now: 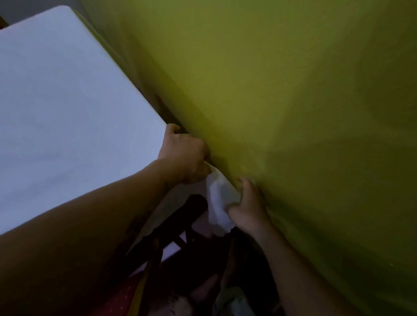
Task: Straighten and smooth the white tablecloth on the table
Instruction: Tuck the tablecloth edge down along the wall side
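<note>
Bunched corner of white tablecloth (pixel 48 108) held at the wall side.
Nearest, the right hand (pixel 248 207) grips the crumpled overhang below the table edge. Just beyond it, the left hand (pixel 183 154) curls over the cloth at the corner. From there the cloth lies flat, its long side running away leftward beside the green wall (pixel 318 93). The slack likely needs pulling toward the person.

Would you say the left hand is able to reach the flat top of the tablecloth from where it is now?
Probably yes: the left hand grips the tablecloth at its edge, and the flat top lies right beside it, with nothing between.
</note>
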